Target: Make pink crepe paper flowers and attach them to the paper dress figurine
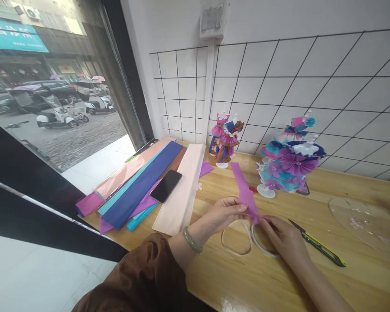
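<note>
A strip of purple crepe paper (pixel 243 188) runs away from me across the wooden table, its near end between my hands. My left hand (pixel 229 212), with a bangle at the wrist, pinches the strip from the left side. Thumb and fingers of my right hand (pixel 284 236) close on the strip's near corner. Below the hands lie a thin pale loop of cord (pixel 236 253) and a white ring (pixel 263 248), partly covered by my right hand. Just right of that hand rests a yellow-green utility knife (pixel 325 249), its dark blade pointing away.
Folded crepe paper sheets, including a dark blue one (pixel 143 184) and a pale pink one (pixel 182 195), lie left with a phone (pixel 166 185) on top. Small paper-dressed mannequins (pixel 225 138) and larger ones (pixel 292 160) stand behind. A clear plate (pixel 354 216) sits right.
</note>
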`<state>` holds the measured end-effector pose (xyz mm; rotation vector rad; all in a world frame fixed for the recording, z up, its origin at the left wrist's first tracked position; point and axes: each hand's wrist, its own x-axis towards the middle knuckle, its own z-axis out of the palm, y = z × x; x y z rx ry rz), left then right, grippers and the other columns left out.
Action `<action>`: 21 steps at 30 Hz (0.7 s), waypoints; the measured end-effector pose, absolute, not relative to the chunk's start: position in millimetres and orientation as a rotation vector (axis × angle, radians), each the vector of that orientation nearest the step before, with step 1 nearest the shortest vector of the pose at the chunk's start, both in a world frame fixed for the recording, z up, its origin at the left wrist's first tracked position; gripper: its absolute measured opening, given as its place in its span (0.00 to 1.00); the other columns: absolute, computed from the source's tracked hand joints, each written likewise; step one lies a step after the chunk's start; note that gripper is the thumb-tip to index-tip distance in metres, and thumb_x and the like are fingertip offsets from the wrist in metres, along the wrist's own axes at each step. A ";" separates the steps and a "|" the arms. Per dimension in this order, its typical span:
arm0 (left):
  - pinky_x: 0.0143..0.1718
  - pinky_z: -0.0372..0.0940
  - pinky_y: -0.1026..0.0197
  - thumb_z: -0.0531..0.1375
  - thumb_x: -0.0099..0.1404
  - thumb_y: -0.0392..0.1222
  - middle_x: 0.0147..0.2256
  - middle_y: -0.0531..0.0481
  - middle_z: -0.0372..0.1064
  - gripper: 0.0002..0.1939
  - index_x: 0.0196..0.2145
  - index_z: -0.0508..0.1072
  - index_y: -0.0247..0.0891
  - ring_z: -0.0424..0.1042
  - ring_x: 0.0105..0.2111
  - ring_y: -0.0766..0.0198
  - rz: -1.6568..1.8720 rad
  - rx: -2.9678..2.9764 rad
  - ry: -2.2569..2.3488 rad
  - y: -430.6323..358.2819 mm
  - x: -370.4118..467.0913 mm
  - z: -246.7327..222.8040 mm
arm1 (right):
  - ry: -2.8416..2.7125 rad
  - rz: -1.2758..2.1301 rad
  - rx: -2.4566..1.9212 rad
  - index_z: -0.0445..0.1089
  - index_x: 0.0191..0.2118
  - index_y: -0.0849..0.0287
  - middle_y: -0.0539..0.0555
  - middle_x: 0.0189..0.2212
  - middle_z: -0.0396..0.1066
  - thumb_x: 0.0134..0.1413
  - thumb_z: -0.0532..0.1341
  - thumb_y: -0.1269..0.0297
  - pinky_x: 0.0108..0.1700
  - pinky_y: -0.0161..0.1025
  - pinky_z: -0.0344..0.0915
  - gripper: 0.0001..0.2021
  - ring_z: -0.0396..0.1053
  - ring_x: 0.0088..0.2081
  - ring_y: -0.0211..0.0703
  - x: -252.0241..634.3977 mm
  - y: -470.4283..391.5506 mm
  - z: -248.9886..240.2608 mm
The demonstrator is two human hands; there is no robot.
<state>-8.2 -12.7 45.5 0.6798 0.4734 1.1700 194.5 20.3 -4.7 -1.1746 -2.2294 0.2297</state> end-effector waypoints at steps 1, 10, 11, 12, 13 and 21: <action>0.43 0.59 0.56 0.66 0.46 0.43 0.30 0.45 0.70 0.15 0.30 0.72 0.30 0.69 0.33 0.63 1.156 0.687 0.482 -12.9 -8.5 45.9 | -2.227 0.232 -1.176 0.69 0.31 0.57 0.54 0.28 0.73 0.54 0.52 0.58 0.31 0.37 0.64 0.12 0.70 0.29 0.43 195.5 21.5 -6.8; 0.35 0.60 0.62 0.63 0.48 0.46 0.26 0.49 0.68 0.14 0.26 0.70 0.31 0.66 0.27 0.68 1.227 0.954 0.808 0.9 -10.2 33.9 | -2.173 0.260 -1.072 0.64 0.48 0.59 0.56 0.31 0.69 0.52 0.54 0.58 0.34 0.41 0.65 0.18 0.67 0.31 0.45 187.6 15.5 1.2; 0.35 0.60 0.63 0.62 0.50 0.46 0.26 0.49 0.69 0.13 0.26 0.71 0.31 0.66 0.27 0.68 1.198 1.066 0.891 1.2 -9.2 32.3 | -2.166 0.295 -1.050 0.62 0.49 0.59 0.56 0.30 0.68 0.52 0.54 0.58 0.33 0.41 0.65 0.19 0.67 0.30 0.44 185.8 13.6 3.5; 0.34 0.60 0.64 0.60 0.51 0.46 0.26 0.50 0.69 0.12 0.26 0.71 0.32 0.66 0.27 0.68 1.144 1.193 0.960 0.5 -7.6 31.0 | -2.157 0.337 -1.028 0.61 0.50 0.59 0.55 0.29 0.67 0.52 0.54 0.58 0.33 0.40 0.65 0.20 0.66 0.29 0.43 184.1 11.9 5.3; 0.33 0.60 0.65 0.59 0.53 0.46 0.26 0.50 0.69 0.12 0.26 0.72 0.33 0.66 0.27 0.68 1.070 1.326 1.011 -1.1 -5.6 29.9 | -2.146 0.382 -1.006 0.62 0.49 0.59 0.55 0.29 0.66 0.52 0.54 0.59 0.32 0.40 0.65 0.19 0.66 0.29 0.43 182.5 10.3 6.2; 0.38 0.60 0.64 0.52 0.59 0.45 0.33 0.50 0.72 0.13 0.36 0.73 0.39 0.69 0.34 0.64 0.722 2.045 1.163 6.9 -9.2 29.2 | -1.992 0.549 -0.939 0.69 0.29 0.57 0.55 0.27 0.69 0.53 0.54 0.62 0.33 0.39 0.64 0.09 0.67 0.30 0.43 178.0 9.4 1.0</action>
